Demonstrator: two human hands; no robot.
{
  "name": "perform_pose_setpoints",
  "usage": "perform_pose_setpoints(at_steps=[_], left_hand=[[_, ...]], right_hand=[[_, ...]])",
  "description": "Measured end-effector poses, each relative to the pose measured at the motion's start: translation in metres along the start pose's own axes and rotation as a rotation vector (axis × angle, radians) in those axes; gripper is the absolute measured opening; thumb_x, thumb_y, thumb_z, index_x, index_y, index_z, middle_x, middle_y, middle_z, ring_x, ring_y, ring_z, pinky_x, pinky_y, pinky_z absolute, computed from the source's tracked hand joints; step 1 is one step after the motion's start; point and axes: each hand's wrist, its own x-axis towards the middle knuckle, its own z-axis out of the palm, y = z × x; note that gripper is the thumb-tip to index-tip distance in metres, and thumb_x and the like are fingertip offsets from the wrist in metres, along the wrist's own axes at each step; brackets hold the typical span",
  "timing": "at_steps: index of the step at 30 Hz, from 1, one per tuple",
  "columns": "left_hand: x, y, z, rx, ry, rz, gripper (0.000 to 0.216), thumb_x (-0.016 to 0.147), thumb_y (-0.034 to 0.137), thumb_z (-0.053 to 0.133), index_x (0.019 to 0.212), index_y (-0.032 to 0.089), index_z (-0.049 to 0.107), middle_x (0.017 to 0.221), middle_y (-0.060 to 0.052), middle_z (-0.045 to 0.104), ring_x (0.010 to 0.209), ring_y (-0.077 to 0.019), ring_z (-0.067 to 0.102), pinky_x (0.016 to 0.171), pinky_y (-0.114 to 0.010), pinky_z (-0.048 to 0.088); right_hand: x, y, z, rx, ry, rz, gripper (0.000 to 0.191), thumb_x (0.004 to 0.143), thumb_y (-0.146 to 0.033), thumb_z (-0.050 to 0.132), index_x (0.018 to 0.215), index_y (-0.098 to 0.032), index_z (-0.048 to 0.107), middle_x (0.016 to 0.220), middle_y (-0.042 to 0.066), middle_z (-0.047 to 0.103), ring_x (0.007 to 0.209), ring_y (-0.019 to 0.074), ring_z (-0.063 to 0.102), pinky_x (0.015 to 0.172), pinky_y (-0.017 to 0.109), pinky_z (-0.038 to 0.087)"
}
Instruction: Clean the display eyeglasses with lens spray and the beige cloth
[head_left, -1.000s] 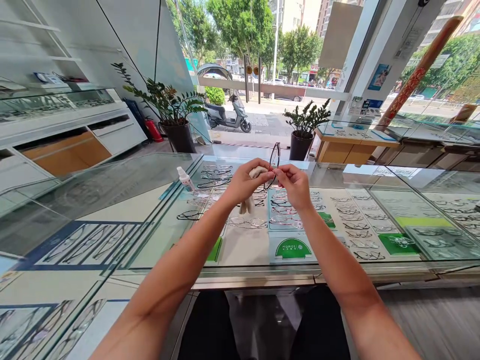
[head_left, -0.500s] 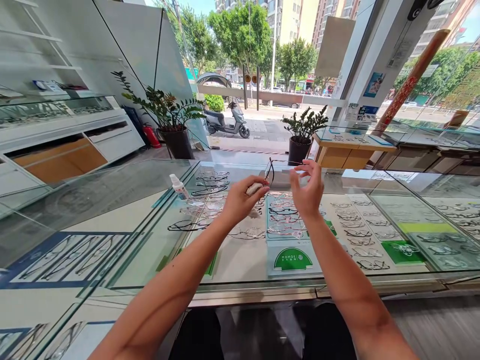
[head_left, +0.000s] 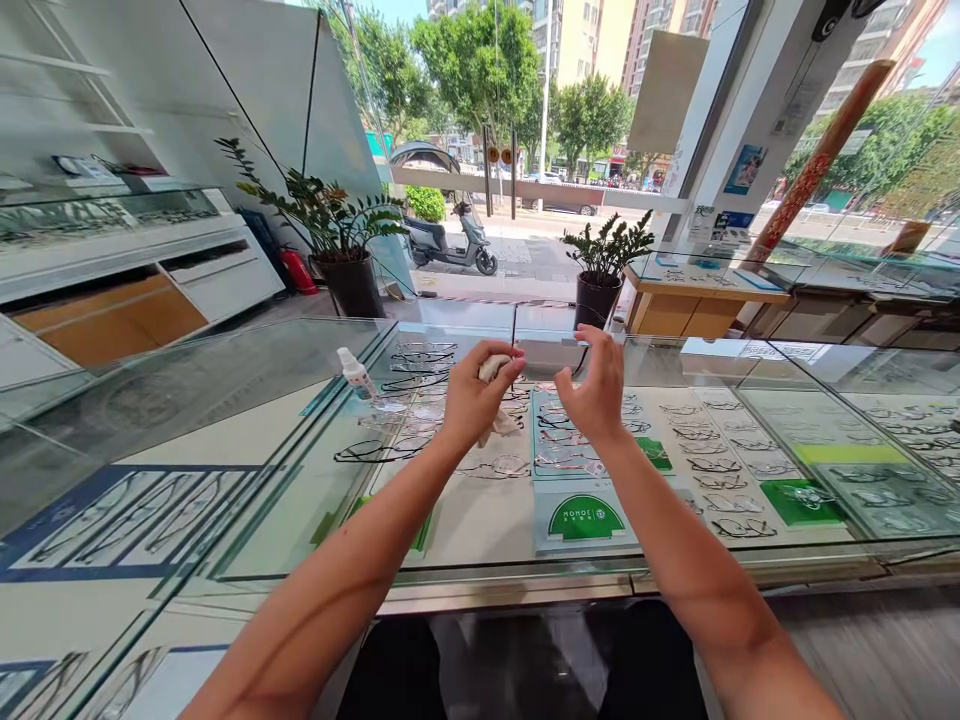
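My left hand [head_left: 472, 400] is closed, pinching a thin dark-framed pair of eyeglasses [head_left: 514, 325] above the glass counter. A whitish cloth [head_left: 492, 368] is bunched in the same hand, and part of it hangs below the palm. My right hand [head_left: 596, 392] is just to the right, its thumb and fingers apart. A dark temple of the glasses passes close to its fingertips; whether they touch I cannot tell. Under both hands lie rows of eyeglasses [head_left: 566, 437]. The lenses are too faint to make out.
A white spray bottle [head_left: 356, 374] stands on the counter at left, near several eyeglasses [head_left: 416, 380]. A green-and-white sign [head_left: 586, 518] is at the counter's front. Potted plants [head_left: 598, 295] and a window lie beyond. More glasses [head_left: 701, 465] are displayed at right.
The eyeglasses have turned and now spread wider toward the right hand. My left hand has shifted slightly left, and my right hand has moved left and a little lower.
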Motion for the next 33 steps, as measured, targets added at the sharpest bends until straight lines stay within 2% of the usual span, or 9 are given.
perform_pose_setpoints(at_steps=[5,10,12,16,22,25,28,30,33], left_hand=[[0.004,-0.002,-0.004,0.021,0.071,0.011,0.034,0.093,0.051,0.077,0.106,0.02,0.075,0.107,-0.006,0.08,0.082,-0.0183,0.064,0.076,-0.031,0.051],[0.0,-0.002,0.0,0.059,-0.026,0.191,0.027,0.092,0.045,0.081,0.105,0.022,0.074,0.113,-0.007,0.078,0.104,-0.0239,0.071,0.096,-0.037,0.055],[-0.002,0.0,0.001,0.079,-0.052,0.213,0.028,0.092,0.044,0.082,0.106,0.023,0.072,0.113,-0.007,0.077,0.105,-0.0245,0.072,0.098,-0.038,0.055],[-0.005,0.002,0.0,0.077,-0.113,0.093,0.044,0.085,0.047,0.088,0.114,0.023,0.066,0.117,-0.007,0.078,0.098,-0.025,0.075,0.092,-0.039,0.058],[-0.004,-0.001,0.001,0.064,-0.209,0.04,0.063,0.083,0.047,0.09,0.135,0.025,0.062,0.138,-0.012,0.074,0.103,-0.0257,0.076,0.097,-0.042,0.057],[0.005,-0.005,-0.004,-0.053,-0.05,-0.01,0.077,0.089,0.049,0.084,0.153,0.025,0.049,0.129,-0.012,0.076,0.089,-0.0211,0.075,0.091,-0.039,0.057],[0.02,-0.01,-0.022,-0.231,0.279,-0.146,0.097,0.093,0.054,0.08,0.169,0.026,0.026,0.123,-0.012,0.075,0.079,-0.018,0.07,0.066,-0.029,0.051],[0.032,-0.014,-0.038,-0.33,0.485,-0.24,0.108,0.093,0.056,0.08,0.173,0.029,0.013,0.128,-0.012,0.073,0.079,-0.0171,0.068,0.053,-0.025,0.041],[0.046,-0.024,-0.059,-0.412,0.661,-0.345,0.113,0.093,0.054,0.08,0.174,0.03,0.005,0.128,-0.012,0.073,0.079,-0.0159,0.068,0.048,-0.023,0.035]], right_hand=[[-0.001,-0.005,0.001,0.06,-0.134,-0.004,0.04,0.086,-0.009,0.059,0.123,-0.02,0.069,0.132,0.014,0.074,0.127,0.0338,0.062,0.112,0.053,0.049],[0.0,-0.013,0.003,0.483,-0.301,0.104,0.03,0.109,-0.04,0.058,0.125,-0.028,0.08,0.13,0.008,0.081,0.126,0.028,0.068,0.114,0.048,0.05],[-0.001,-0.014,0.005,0.623,-0.303,0.19,0.032,0.108,-0.048,0.06,0.112,-0.028,0.085,0.126,0.007,0.084,0.123,0.0277,0.071,0.113,0.048,0.051],[-0.003,-0.017,0.011,0.814,-0.314,0.35,0.033,0.098,-0.056,0.074,0.092,-0.027,0.087,0.116,0.009,0.085,0.12,0.0291,0.073,0.111,0.048,0.055],[-0.004,-0.018,0.013,0.882,-0.283,0.491,0.029,0.092,-0.053,0.078,0.091,-0.025,0.087,0.105,0.007,0.086,0.105,0.0268,0.076,0.102,0.044,0.059],[0.0,-0.012,0.009,0.807,-0.186,0.487,0.025,0.095,-0.048,0.075,0.096,-0.026,0.088,0.107,0.006,0.086,0.107,0.0254,0.075,0.103,0.043,0.056],[0.005,-0.004,0.005,0.782,-0.123,0.502,0.025,0.094,-0.047,0.076,0.098,-0.026,0.088,0.109,0.006,0.086,0.108,0.0259,0.074,0.102,0.043,0.056],[0.005,0.0,0.005,0.778,-0.11,0.511,0.025,0.094,-0.047,0.076,0.098,-0.026,0.088,0.109,0.006,0.086,0.109,0.0269,0.074,0.103,0.044,0.056],[0.004,0.002,0.006,0.764,-0.111,0.511,0.026,0.094,-0.048,0.077,0.097,-0.025,0.088,0.108,0.007,0.086,0.111,0.0279,0.075,0.103,0.045,0.056]])
